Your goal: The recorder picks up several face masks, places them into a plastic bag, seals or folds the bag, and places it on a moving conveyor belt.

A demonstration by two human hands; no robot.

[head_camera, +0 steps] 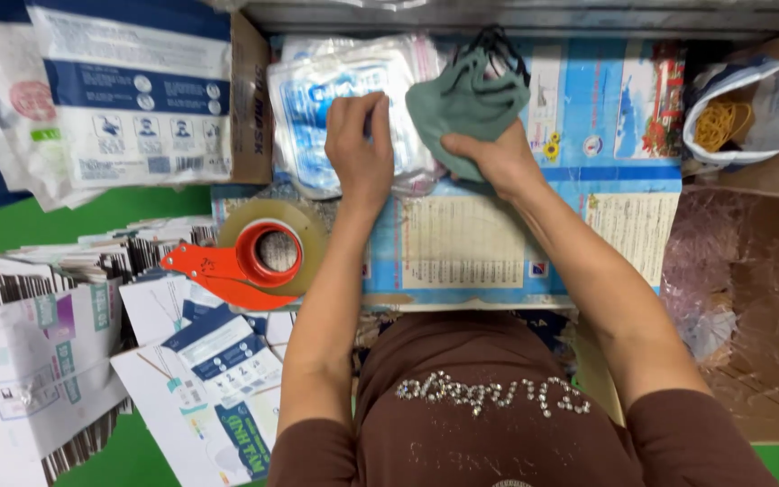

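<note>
We see the right hand (498, 158) pinching a soft, crumpled stack of green cloth masks (466, 99) (black ear loops trailing), while the left hand (361, 149) curls closed on a glossy clear plastic pouch (326, 108) just beside them. Both lie on a printed paper sheet (516, 243) covering the tabletop, near an orange tape dispenser (245, 261) and flat cardboard packets (218, 379).

Face masks (462, 104): grey-green cloth, dark ear loops, bunched, pinched in the right fingers (462, 144). Mask packets (317, 99): clear plastic, white-blue contents, stacked flat under the left fingers (362, 113).
</note>
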